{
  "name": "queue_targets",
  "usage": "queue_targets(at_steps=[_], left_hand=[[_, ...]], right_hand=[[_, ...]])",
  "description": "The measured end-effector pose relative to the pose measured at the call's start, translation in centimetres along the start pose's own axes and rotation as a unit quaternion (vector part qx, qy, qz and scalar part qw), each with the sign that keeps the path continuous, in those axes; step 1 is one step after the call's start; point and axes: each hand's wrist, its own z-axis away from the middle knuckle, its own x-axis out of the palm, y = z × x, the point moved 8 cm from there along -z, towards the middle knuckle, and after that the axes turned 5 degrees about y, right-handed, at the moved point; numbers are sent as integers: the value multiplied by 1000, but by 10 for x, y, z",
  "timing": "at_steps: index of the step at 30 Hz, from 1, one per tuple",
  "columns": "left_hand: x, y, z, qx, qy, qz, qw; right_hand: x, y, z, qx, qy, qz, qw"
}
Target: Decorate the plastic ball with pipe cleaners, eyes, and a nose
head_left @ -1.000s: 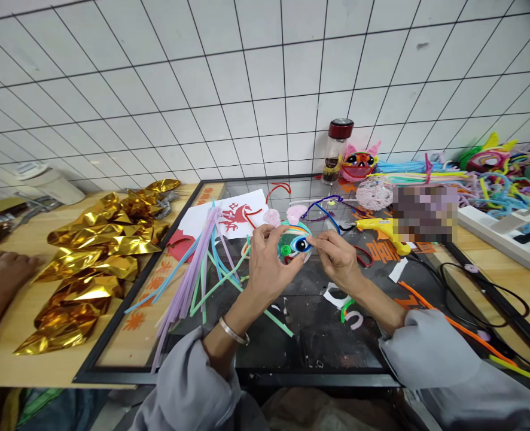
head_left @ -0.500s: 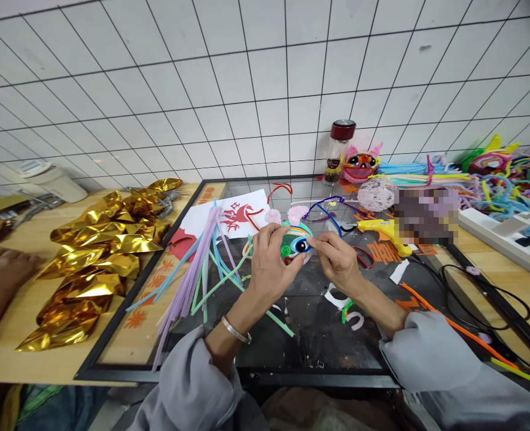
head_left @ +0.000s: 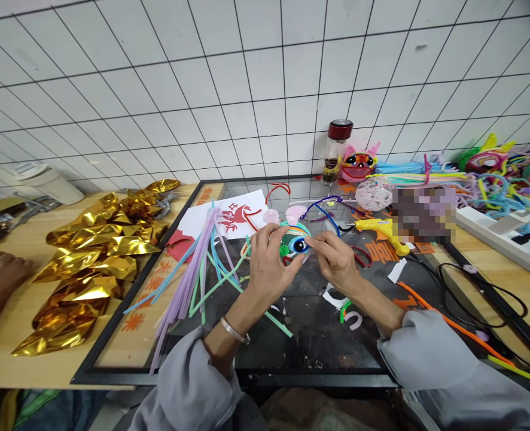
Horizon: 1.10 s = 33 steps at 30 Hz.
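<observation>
A colourful animal face made of pipe cleaners [head_left: 297, 230] is held up over the middle of the black board, with pink round ears, a green nose and a big blue-rimmed black eye [head_left: 299, 245]. My left hand [head_left: 269, 257] is closed round its left side and covers much of it, the thumb below the eye. At the face's right edge, beside the eye, my right hand [head_left: 335, 256] pinches with thumb and forefinger. Whatever lies between those fingertips is too small or hidden to tell. Purple and green pipe cleaners [head_left: 202, 257] lie in a bundle left of my left hand.
A yellow glue gun [head_left: 384, 230] with a black cable lies right of my hands. Behind stand a lidded glass bottle [head_left: 335, 152] and a pink pipe-cleaner face [head_left: 357, 164]. Gold foil [head_left: 90, 269] covers the left side, near another person's hand [head_left: 7, 269]. A white power strip [head_left: 502, 236] lies right.
The view has shifted slightly. Both hands stay on the animal face in nearly the same pose, with the right fingertips still pinched by the eye.
</observation>
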Motion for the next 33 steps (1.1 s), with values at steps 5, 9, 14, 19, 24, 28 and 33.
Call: queue_targets(at_steps=[5,9,14,19,24,28,33], left_hand=[[-2,5,-2,26,3,15,1000],[-5,11,-2,53,2,16,998],[-7,11,-2,53,7,15,998],[-5,10,-2,53,7,26,998],[-4,7,-3,38,0,5,999],[-5,8,-3,39,2,3,999],[-6,7,-3,32,6,1,999]], right_hand=[[2,0,-1,11,1,-10,1000],[4,-1,-2,19,-6,-20,1000],[5,-2,-4,13,-6,-23,1000],[5,-6,-6,1,3,-13,1000],[5,-8,-8,0,4,-11,1000],[7,-6,-9,20,-3,-28,999],[4,0,-10,75,0,-72,995]])
